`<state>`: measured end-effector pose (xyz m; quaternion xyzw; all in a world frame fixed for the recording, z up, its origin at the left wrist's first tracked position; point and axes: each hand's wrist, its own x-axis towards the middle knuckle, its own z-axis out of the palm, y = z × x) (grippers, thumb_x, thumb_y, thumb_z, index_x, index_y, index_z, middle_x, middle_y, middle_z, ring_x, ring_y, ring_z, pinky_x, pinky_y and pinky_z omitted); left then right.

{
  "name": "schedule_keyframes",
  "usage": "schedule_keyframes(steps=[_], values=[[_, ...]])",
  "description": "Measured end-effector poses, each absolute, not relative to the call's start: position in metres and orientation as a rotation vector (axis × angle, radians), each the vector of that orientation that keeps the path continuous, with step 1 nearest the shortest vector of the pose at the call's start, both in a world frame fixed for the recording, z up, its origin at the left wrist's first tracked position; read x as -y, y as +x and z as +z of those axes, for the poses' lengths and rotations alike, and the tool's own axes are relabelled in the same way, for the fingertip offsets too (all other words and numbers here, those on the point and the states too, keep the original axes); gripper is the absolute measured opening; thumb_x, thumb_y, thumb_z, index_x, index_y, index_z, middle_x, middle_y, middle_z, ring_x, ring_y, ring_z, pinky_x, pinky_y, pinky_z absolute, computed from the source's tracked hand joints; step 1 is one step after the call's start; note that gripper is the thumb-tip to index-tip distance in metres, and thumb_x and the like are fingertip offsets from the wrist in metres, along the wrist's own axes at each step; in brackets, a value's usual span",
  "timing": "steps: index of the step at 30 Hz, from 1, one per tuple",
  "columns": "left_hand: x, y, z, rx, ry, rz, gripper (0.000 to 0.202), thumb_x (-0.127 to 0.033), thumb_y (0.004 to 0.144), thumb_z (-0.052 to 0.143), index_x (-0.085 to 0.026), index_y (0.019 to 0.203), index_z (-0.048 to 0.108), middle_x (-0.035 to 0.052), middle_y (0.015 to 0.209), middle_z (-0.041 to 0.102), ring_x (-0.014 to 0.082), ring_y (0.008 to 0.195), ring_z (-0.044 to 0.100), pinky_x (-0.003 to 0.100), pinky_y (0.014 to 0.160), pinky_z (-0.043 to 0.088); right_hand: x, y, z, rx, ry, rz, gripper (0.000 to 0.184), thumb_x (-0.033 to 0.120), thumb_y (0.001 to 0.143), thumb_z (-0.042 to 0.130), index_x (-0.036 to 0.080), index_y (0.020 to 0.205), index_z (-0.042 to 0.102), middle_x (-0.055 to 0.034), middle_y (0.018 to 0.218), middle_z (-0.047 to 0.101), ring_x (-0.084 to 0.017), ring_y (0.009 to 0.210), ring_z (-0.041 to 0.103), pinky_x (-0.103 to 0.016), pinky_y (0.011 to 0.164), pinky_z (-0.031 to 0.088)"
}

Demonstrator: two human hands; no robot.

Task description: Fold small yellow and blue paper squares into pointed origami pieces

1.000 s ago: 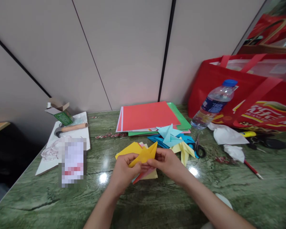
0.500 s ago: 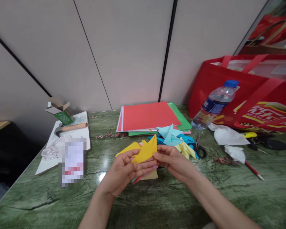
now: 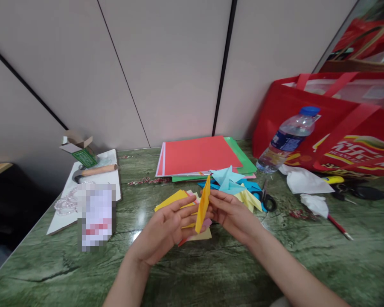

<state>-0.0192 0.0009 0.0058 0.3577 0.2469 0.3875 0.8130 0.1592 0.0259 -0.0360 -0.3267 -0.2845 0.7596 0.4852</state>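
A folded yellow paper piece stands nearly edge-on between my hands, above the table. My right hand pinches it at its right side, between thumb and fingers. My left hand is open, palm up, with fingers stretched out behind and beside the yellow piece. Under and behind my left hand lie loose sheets of coloured paper, partly hidden by the fingers. Just beyond my right hand are folded light blue paper shapes and a pale yellow folded one.
Black-handled scissors lie right of the folded shapes. A red sheet tops a paper stack at the wall. A water bottle leans by a red bag. Left are a small green box and a wooden-handled tool on a white board.
The yellow paper piece has turned from showing its broad face to nearly edge-on. My left hand has let go of it and its fingers have spread.
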Motion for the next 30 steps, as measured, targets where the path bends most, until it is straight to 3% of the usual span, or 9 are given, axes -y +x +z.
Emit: schedule_keyframes(steps=[4,7,12,17,23,27,30], values=[[-0.003,-0.016,0.0,-0.709,0.786,0.876,0.035,-0.033,0.081,0.055,-0.014,0.111,0.053,0.0146,0.104,0.065,0.0261,0.09,0.064,0.042,0.085,0.045,-0.023,0.156,-0.033,0.783,-0.803,1.849,0.023,0.03,0.065,0.073,0.017,0.084,0.069,0.0004,0.066,0.06,-0.008,0.058,0.051,-0.02,0.055,0.042],[-0.003,-0.012,-0.004,-0.823,0.909,0.848,0.033,-0.028,0.078,0.059,-0.017,0.108,0.053,0.0089,0.094,0.067,0.0205,0.077,0.066,0.035,0.075,0.049,-0.021,0.154,-0.03,0.87,-0.812,1.824,0.023,0.03,0.065,0.073,0.017,0.083,0.07,-0.0002,0.067,0.06,-0.009,0.059,0.051,-0.021,0.053,0.042],[-0.004,-0.004,-0.009,-1.021,1.113,0.842,0.03,-0.02,0.071,0.063,-0.016,0.099,0.055,0.0064,0.096,0.062,0.0163,0.073,0.063,0.027,0.065,0.051,-0.018,0.15,-0.03,0.967,-0.865,1.798,0.025,0.035,0.068,0.069,0.019,0.087,0.069,-0.0005,0.07,0.063,-0.01,0.06,0.055,-0.023,0.056,0.045],[-0.004,0.0,-0.017,-1.161,1.209,0.808,0.041,-0.016,0.069,0.059,-0.017,0.11,0.05,0.0079,0.099,0.057,0.0114,0.056,0.058,0.022,0.046,0.047,-0.016,0.148,-0.031,1.104,-0.846,1.781,0.029,0.034,0.07,0.067,0.021,0.096,0.067,-0.0015,0.08,0.067,-0.013,0.066,0.06,-0.023,0.056,0.046],[-0.002,-0.001,-0.02,-1.096,1.232,0.791,0.034,-0.021,0.07,0.061,-0.015,0.104,0.057,0.0074,0.092,0.063,0.0158,0.071,0.06,0.024,0.06,0.048,-0.017,0.147,-0.034,1.202,-0.945,1.701,0.03,0.03,0.069,0.065,0.025,0.099,0.066,-0.0019,0.089,0.067,-0.019,0.08,0.061,-0.029,0.064,0.048],[-0.003,-0.005,-0.021,-1.132,1.073,0.841,0.04,-0.027,0.069,0.064,-0.014,0.106,0.057,0.0042,0.074,0.066,0.018,0.068,0.061,0.025,0.06,0.046,-0.018,0.147,-0.039,1.357,-0.949,1.614,0.034,0.019,0.068,0.062,0.024,0.102,0.064,-0.0018,0.089,0.064,-0.018,0.085,0.058,-0.033,0.076,0.046],[-0.005,-0.007,-0.02,-1.125,0.901,0.876,0.045,-0.028,0.068,0.065,-0.014,0.109,0.055,0.0044,0.072,0.067,0.0189,0.067,0.062,0.026,0.059,0.047,-0.018,0.147,-0.042,1.383,-1.003,1.536,0.045,0.01,0.063,0.062,0.021,0.107,0.058,-0.0017,0.087,0.059,-0.015,0.08,0.057,-0.031,0.074,0.047]])
